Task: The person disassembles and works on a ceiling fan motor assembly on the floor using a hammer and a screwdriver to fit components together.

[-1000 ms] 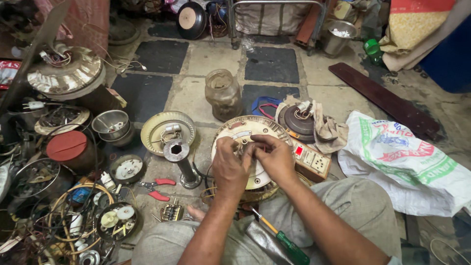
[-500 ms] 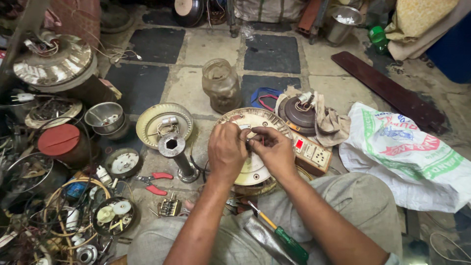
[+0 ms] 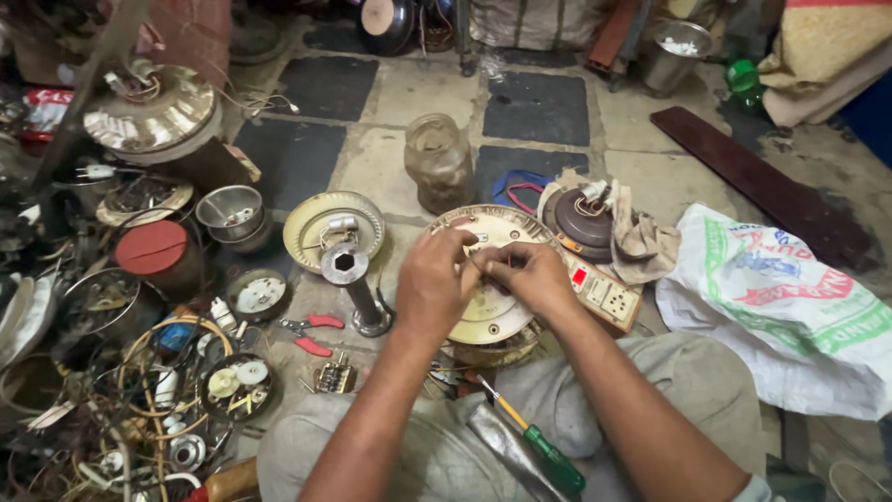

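A round cream-coloured fan motor housing (image 3: 492, 311) lies on the floor in front of my knees. My left hand (image 3: 432, 284) and my right hand (image 3: 530, 277) meet over its middle, fingertips pinched together on thin wires or a small part there; the part itself is too small to make out. A green-handled screwdriver (image 3: 544, 451) rests on my lap below the hands. An extension socket board (image 3: 604, 296) lies just right of the housing.
A metal shaft on a base (image 3: 351, 284) and a cream fan cover (image 3: 330, 228) stand to the left, red-handled pliers (image 3: 311, 333) near them. A dusty glass jar (image 3: 439, 163) is behind. A dark motor on a rag (image 3: 585, 218), a white woven sack (image 3: 790, 307), and heaps of fan parts at left.
The view has shifted slightly; both hands stay on the housing's middle, fingers working closer together. Nothing else has moved.
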